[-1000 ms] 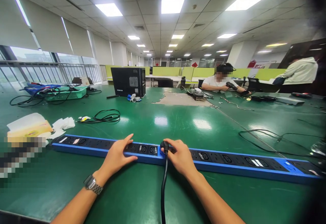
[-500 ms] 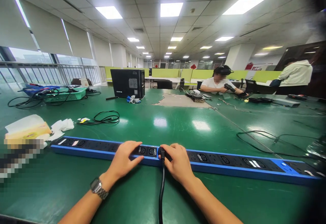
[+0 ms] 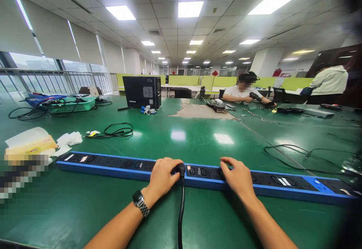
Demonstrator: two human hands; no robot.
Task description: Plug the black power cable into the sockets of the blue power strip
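A long blue-and-black power strip (image 3: 203, 183) lies across the table in front of me, its rows of sockets facing up. My left hand (image 3: 164, 177), with a metal-band watch on the wrist, is closed round a black power plug (image 3: 182, 170) at the strip's middle. From the plug a thick black cord (image 3: 181, 215) runs down toward me. How deep the plug sits is hidden by the fingers. Farther right, my right hand (image 3: 239, 177) rests at the strip with thumb and fingers apart, holding nothing.
At the back stand a black computer case (image 3: 142, 92) and a green basket (image 3: 72, 105) of cables. A coiled black cable (image 3: 115, 130) and crumpled tissues (image 3: 68, 141) lie beyond the strip. Loose cable (image 3: 285, 158) lies right. A person (image 3: 243, 90) sits across the table; another stands behind.
My right hand has let go of the plug and moved right along the strip. My left hand has moved right and taken hold of the plug.
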